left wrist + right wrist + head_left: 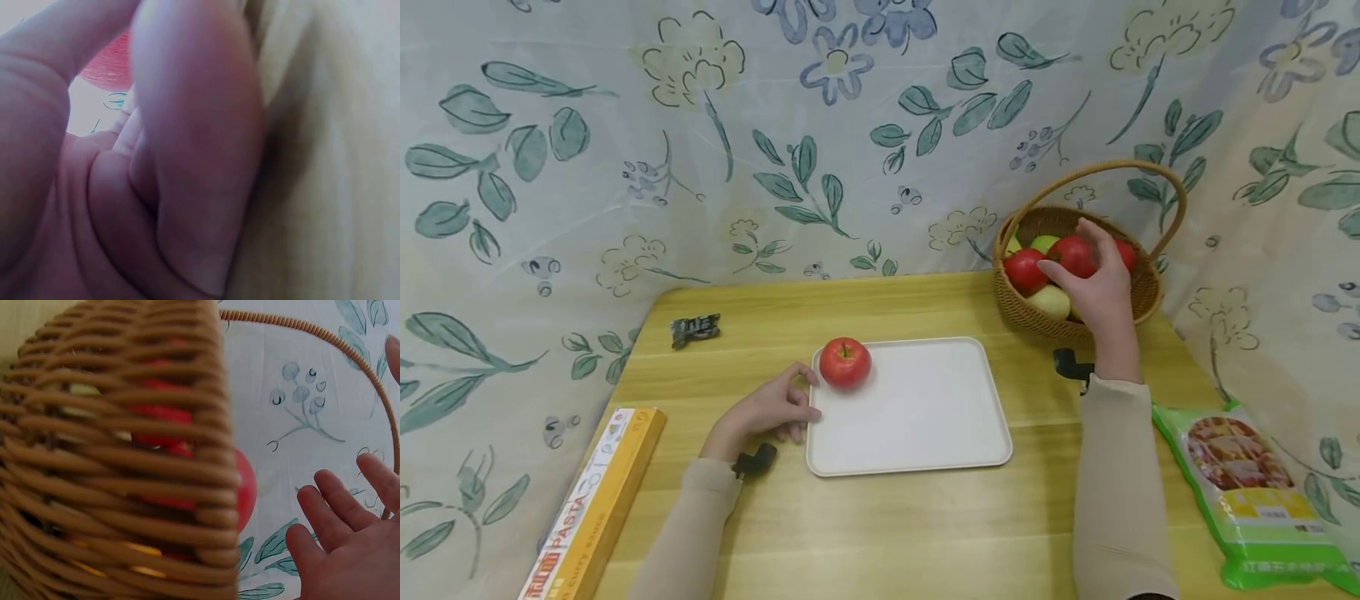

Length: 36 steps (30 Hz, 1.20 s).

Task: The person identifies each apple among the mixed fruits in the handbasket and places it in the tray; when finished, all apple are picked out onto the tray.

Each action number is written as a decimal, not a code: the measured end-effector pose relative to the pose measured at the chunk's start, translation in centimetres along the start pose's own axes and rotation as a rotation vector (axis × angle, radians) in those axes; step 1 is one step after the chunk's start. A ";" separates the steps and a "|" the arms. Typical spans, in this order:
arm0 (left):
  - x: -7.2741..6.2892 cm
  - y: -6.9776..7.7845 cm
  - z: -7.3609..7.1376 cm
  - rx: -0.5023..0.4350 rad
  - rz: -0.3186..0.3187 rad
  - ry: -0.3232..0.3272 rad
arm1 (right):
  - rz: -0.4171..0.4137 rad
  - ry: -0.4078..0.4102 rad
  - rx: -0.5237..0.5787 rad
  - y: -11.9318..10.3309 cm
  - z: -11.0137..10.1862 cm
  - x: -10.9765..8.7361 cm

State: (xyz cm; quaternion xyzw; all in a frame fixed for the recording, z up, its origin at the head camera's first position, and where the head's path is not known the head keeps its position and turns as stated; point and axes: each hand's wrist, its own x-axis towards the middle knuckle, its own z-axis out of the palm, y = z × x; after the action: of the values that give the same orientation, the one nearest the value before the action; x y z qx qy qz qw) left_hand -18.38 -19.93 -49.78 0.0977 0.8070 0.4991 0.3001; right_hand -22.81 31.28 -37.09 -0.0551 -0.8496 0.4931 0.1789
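A white rectangular tray [925, 408] lies on the table, a red apple [845, 363] in its upper left corner. My left hand [772, 406] is at the tray's left edge, holding it with thumb and index tips on the rim and the other fingers curled beside it. In the left wrist view those curled fingers [194, 137] fill most of the picture. My right hand [1099, 283] hovers over a wicker basket [1026, 312] with red apples [245, 490] and paler fruit [1049, 301]; its thumb and fingers are spread apart and hold nothing.
The basket's tall handle [1097, 167] arches behind my right hand. A small black wrapped packet [695, 330] lies at the back left, a pasta box [597, 508] along the left edge. A green food bag [1255, 500] is at the right. Floral cloth [820, 167] hangs behind the table.
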 end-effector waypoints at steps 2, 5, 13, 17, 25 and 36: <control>0.1 -0.1 0.0 0.005 -0.003 0.001 | 0.043 0.009 -0.009 0.6 -0.6 0.8; 0.3 -0.3 -0.1 0.009 -0.007 0.002 | 0.094 0.010 -0.030 1.4 -1.2 1.8; 0.4 -0.4 -0.1 -0.003 -0.005 -0.004 | 0.128 -0.001 -0.065 3.0 -1.2 3.1; 0.3 -0.3 -0.1 -0.004 0.010 -0.005 | 0.142 -0.036 -0.075 4.0 -1.2 3.5; 0.1 -0.3 -0.1 0.001 0.037 -0.012 | 0.129 -0.106 -0.103 4.7 -1.1 4.3; 0.1 -0.2 0.0 0.004 0.036 -0.007 | 0.037 -0.133 -0.227 5.3 -1.0 4.9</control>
State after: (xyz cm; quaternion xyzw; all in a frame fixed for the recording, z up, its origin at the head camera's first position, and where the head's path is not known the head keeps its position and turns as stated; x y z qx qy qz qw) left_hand -18.43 -19.99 -50.01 0.1143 0.8051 0.5025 0.2937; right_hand -27.41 36.13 -40.01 -0.0575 -0.9088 0.3996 0.1056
